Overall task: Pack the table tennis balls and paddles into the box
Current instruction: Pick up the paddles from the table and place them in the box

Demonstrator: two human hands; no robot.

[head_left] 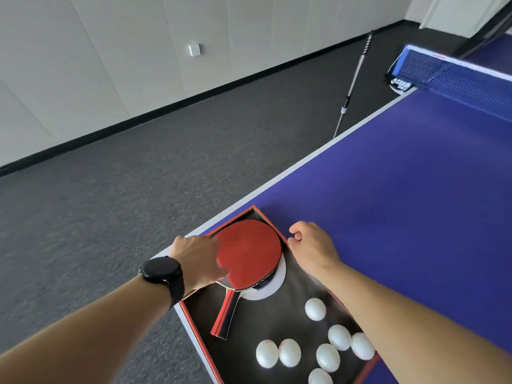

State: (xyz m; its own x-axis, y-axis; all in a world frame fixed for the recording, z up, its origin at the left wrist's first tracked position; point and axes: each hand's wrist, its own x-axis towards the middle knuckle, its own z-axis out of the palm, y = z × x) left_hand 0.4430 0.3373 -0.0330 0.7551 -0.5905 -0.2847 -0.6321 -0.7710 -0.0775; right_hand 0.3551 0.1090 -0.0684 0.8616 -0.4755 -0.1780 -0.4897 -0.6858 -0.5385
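Paddles (pixel 249 252) lie stacked inside the box (pixel 293 303), red rubber up, blades toward the box's far corner, red-black handle (pixel 225 317) pointing back toward the near left wall. A 2nd blade edge shows just under the top one, over a white round cutout in the black liner. Box has red walls, sits at the desk (pixel 401 195) corner, left wall along the desk's white edge.

Seven white balls (pixel 315 309) loose on the liner in the box's near half, right of the handle; one alone nearest the blade, rest clustered closer to the camera, partly under the right forearm.

Left hand (pixel 198 259), black watch (pixel 162 270) on the wrist, rests flat on the left edge of the top blade, fingers (pixel 221 273) spread on the rubber, not wrapped around it. Right hand (pixel 311 245) is over the box's far right wall, just beside the blade; its fingers curl loosely inward, holding nothing visible.

Net (pixel 454 79) stands well beyond the box, far end of the desk.
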